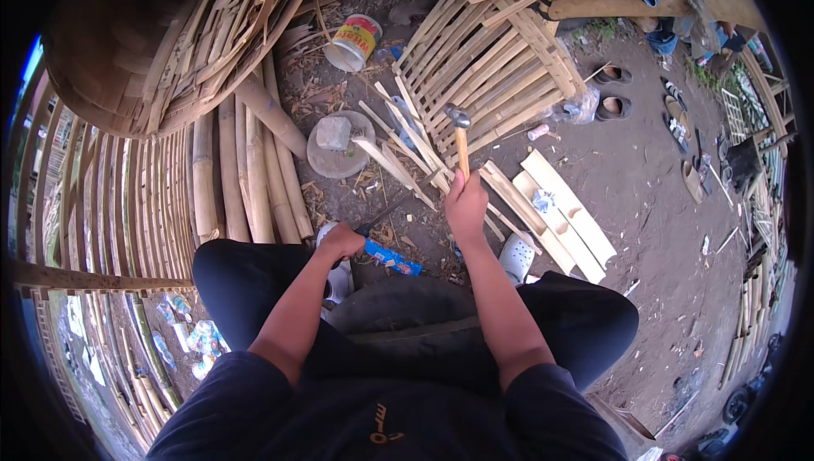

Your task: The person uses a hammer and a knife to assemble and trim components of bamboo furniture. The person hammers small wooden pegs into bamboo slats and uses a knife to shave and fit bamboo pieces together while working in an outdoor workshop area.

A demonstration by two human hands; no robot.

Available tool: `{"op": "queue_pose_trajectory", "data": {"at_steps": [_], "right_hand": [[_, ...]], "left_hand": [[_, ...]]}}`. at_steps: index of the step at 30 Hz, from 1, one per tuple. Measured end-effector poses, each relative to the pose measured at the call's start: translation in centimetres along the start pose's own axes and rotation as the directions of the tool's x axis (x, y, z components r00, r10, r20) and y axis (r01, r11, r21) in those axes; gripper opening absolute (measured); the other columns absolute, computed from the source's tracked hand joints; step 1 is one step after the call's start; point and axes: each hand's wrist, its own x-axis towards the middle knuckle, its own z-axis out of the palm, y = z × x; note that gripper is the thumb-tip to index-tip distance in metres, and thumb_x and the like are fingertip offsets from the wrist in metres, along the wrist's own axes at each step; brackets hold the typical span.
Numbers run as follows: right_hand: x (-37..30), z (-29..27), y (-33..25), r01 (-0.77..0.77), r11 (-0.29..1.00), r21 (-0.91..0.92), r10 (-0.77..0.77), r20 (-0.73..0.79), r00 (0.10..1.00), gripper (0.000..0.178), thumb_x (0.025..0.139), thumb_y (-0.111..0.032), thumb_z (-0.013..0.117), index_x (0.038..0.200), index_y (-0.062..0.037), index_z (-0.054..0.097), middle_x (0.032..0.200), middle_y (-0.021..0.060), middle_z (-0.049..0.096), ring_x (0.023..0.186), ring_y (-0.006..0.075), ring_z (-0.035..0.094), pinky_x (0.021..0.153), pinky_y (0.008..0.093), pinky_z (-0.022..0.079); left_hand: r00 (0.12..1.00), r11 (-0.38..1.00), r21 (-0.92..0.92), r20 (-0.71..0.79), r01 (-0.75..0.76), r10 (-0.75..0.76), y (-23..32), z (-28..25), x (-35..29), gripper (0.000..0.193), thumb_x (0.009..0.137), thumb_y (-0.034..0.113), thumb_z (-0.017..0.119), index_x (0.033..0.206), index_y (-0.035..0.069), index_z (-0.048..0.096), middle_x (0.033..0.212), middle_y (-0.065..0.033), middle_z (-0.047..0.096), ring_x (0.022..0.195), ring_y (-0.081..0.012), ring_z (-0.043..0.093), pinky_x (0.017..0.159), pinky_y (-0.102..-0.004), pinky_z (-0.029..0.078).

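Observation:
My right hand is wrapped round the wooden handle of a hammer, its metal head pointing away from me. Lower and to the left, my left hand is closed on the dark handle of a long-bladed knife. The blade slants away to the right, close to several narrow bamboo strips on the ground. To the right of my right hand lie split bamboo halves, with a crumpled blue-and-white wrapper on them. A blue packet lies just right of my left hand.
Ahead stand a slatted bamboo panel, a yellow-and-red bucket and a round block bearing a grey stone. Bamboo poles and a slatted bench are at left. Sandals lie at right.

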Motion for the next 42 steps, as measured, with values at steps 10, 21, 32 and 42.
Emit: {"op": "queue_pose_trajectory", "data": {"at_steps": [10, 21, 32, 42], "right_hand": [[-3.2, 2.4, 8.7, -0.156, 0.949, -0.274, 0.222, 0.23, 0.948, 0.053, 0.095, -0.041, 0.042, 0.08, 0.0044, 0.065, 0.076, 0.0303, 0.062, 0.077, 0.0461, 0.062, 0.072, 0.0522, 0.051], [2.5, -7.8, 3.4, -0.245, 0.956, 0.163, 0.25, -0.013, 0.968, 0.052, 0.099, -0.043, 0.041, 0.075, 0.0012, 0.054, 0.052, 0.0049, 0.047, 0.039, 0.0141, 0.047, 0.038, 0.0311, 0.039], [-0.2, -10.5, -4.7, 0.132, 0.987, 0.09, -0.139, 0.077, 0.987, 0.041, 0.094, -0.033, 0.054, 0.074, 0.002, 0.053, 0.053, 0.0179, 0.054, 0.049, 0.0365, 0.055, 0.051, 0.0433, 0.043], [-1.6, -7.2, -4.9, 0.477, 0.824, -0.304, -0.43, 0.212, 0.878, 0.036, 0.089, -0.04, 0.058, 0.08, -0.0046, 0.057, 0.06, 0.017, 0.062, 0.056, 0.0352, 0.063, 0.05, 0.0435, 0.051]], "left_hand": [[0.994, 0.937, 0.348, -0.089, -0.033, 0.068, 3.0, -1.3, -1.8, 0.028, 0.061, 0.027, 0.066, 0.071, 0.001, 0.069, 0.062, -0.0126, 0.065, 0.057, -0.0239, 0.066, 0.056, -0.0337, 0.05], [0.946, 0.915, 0.27, -0.038, -0.301, 0.323, 4.7, -0.2, -3.6, 0.07, 0.09, 0.058, 0.044, 0.074, -0.007, 0.067, 0.068, -0.0211, 0.064, 0.068, -0.0329, 0.066, 0.074, -0.0415, 0.053], [0.925, 0.873, 0.357, -0.055, -0.333, 0.375, 5.0, 1.5, -1.7, 0.072, 0.091, 0.058, 0.039, 0.095, -0.009, 0.065, 0.102, -0.0296, 0.062, 0.101, -0.0423, 0.059, 0.091, -0.0464, 0.045], [0.931, 0.875, 0.358, -0.041, -0.325, 0.362, 5.7, 1.5, -2.3, 0.068, 0.091, 0.056, 0.043, 0.1, -0.008, 0.063, 0.109, -0.0283, 0.061, 0.106, -0.0392, 0.059, 0.093, -0.0453, 0.046]]}}
